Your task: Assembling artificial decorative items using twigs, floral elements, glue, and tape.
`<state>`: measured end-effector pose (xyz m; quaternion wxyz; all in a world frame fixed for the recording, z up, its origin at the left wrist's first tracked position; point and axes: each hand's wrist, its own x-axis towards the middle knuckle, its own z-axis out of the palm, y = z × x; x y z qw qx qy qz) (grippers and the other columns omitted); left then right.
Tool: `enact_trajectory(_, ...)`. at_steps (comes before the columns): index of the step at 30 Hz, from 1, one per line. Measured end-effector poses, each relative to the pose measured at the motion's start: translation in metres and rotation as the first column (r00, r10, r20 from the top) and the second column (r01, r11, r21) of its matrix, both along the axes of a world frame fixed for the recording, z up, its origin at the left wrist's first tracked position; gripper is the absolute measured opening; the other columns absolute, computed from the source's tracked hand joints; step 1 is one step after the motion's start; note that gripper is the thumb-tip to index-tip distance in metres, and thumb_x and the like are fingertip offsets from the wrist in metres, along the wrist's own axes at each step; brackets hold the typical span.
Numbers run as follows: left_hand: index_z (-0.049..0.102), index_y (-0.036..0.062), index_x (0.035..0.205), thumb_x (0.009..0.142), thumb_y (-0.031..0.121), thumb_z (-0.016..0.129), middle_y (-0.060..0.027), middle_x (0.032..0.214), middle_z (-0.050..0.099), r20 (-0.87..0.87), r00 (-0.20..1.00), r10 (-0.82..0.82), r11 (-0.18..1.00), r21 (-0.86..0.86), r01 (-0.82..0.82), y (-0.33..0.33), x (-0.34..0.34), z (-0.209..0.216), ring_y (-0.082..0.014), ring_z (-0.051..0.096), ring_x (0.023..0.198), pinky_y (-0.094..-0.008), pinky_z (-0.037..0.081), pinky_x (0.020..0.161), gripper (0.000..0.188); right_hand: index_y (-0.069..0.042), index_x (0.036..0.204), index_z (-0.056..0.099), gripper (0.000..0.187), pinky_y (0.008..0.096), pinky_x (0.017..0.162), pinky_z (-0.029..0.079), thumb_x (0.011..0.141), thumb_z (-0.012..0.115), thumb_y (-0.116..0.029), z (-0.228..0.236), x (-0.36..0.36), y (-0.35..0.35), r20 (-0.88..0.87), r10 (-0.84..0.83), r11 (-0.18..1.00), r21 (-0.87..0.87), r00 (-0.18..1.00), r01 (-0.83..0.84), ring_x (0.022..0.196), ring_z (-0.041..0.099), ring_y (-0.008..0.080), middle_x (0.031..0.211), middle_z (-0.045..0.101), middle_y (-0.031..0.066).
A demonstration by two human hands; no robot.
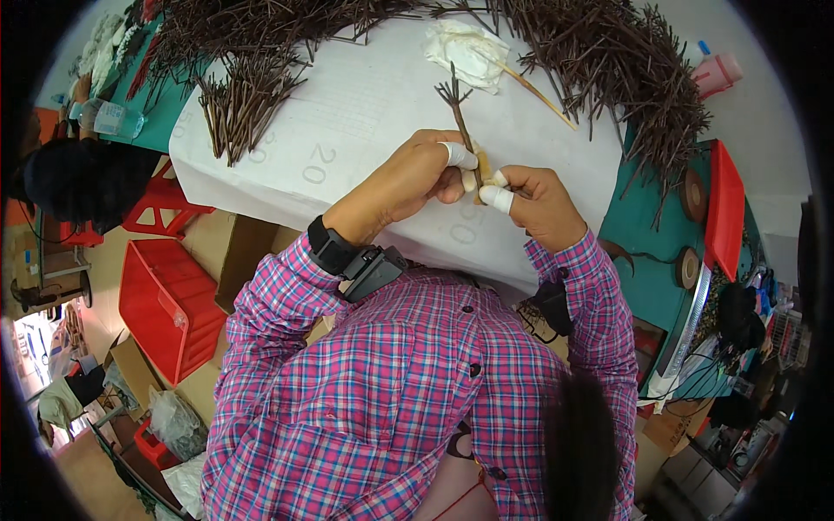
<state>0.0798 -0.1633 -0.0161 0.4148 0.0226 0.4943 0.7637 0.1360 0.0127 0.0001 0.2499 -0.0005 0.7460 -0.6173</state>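
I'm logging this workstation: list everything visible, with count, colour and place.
Branched stem: one, brown, in both hands
Tan strip: one, tan, against stem
Loose sticks: uncountable, dark brown, far edge and right
Small bundle: one, brown, upper left
Crumpled wad: one, white, far on sheet
Thin stick: one, tan, partly on wad
Sheet: one, white, beneath the hands
Rolls: two, brown, right
Tray: one, red, far right
Crate: one, red, left
Container: one, pink, upper right
Clutter: uncountable, mixed, outer edges
Shirt: one, pink check, lower centre
Left hand: one, white finger wraps, holding stem
Right hand: one, white finger wraps, at the strip
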Motion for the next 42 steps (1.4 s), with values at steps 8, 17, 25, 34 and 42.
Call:
enact_trajectory(8, 0.057, 0.0006, 0.076, 0.079, 0.017, 0.062, -0.0002, 0.061, 0.051, -0.302, 0.952, -0.042, 0.976, -0.217, -0.026, 0.003, 0.009, -0.008, -0.0038, 0.04, 0.046, -0.0179, 0.031, 0.041, 0.017, -0.002, 0.083, 0.062, 0.015, 0.0177, 0.042, 0.025, 0.079, 0.059, -0.017, -0.027, 0.0, 0.003, -0.271, -0.119, 0.991, -0.086, 0.955, 0.099, 0.047, 0.033, 0.0004, 0.056, 0.043, -0.0067)
enact_trajectory(17, 0.057, 0.0007, 0.076, 0.08, 0.014, 0.06, -0.0018, 0.062, 0.054, -0.133, 0.991, -0.025, 0.994, -0.112, 0.01, 0.001, 0.008, -0.006, -0.0052, 0.042, 0.045, -0.0177, 0.031, 0.04, 0.014, -0.001, 0.084, 0.06, 0.013, 0.0164, 0.041, 0.025, 0.079, 0.058, -0.013, -0.01, -0.001, 0.003, -0.111, -0.074, 0.996, -0.062, 0.991, 0.068, 0.046, 0.033, -0.0004, 0.056, 0.043, -0.0072)
enact_trajectory(25, 0.059, 0.0, 0.081, 0.081, 0.012, 0.058, -0.003, 0.065, 0.057, -0.033, 0.999, -0.014, 0.996, -0.083, 0.011, 0.005, 0.012, -0.005, -0.0058, 0.049, 0.048, -0.0168, 0.036, 0.042, 0.012, -0.002, 0.082, 0.059, 0.012, 0.016, 0.039, 0.024, 0.08, 0.057, -0.014, -0.019, 0.0, 0.004, -0.208, -0.099, 0.993, -0.087, 0.973, 0.082, 0.044, 0.032, -0.0011, 0.055, 0.043, -0.0073)
enact_trajectory(34, 0.059, 0.0007, 0.087, 0.081, 0.014, 0.058, -0.002, 0.067, 0.058, -0.08, 0.994, -0.078, 0.993, -0.096, 0.07, 0.002, 0.005, -0.01, -0.005, 0.051, 0.053, -0.0159, 0.037, 0.044, 0.014, -0.002, 0.083, 0.059, 0.014, 0.0165, 0.038, 0.024, 0.08, 0.058, -0.016, -0.007, 0.0, 0.007, -0.103, -0.08, 0.997, 0.006, 0.991, 0.081, 0.044, 0.033, -0.0007, 0.053, 0.042, -0.0074)
enact_trajectory(42, 0.056, 0.0016, 0.087, 0.083, 0.013, 0.055, -0.0028, 0.076, 0.057, -0.126, 0.986, -0.111, 0.99, -0.1, 0.099, -0.003, 0.003, -0.009, -0.0063, 0.052, 0.06, -0.0172, 0.035, 0.048, 0.012, 0.002, 0.087, 0.059, 0.015, 0.0178, 0.054, 0.035, 0.08, 0.056, -0.011, -0.001, 0.0, 0.012, -0.066, -0.078, 0.996, 0.028, 0.995, 0.08, 0.061, 0.044, 0.0022, 0.068, 0.052, -0.0027)
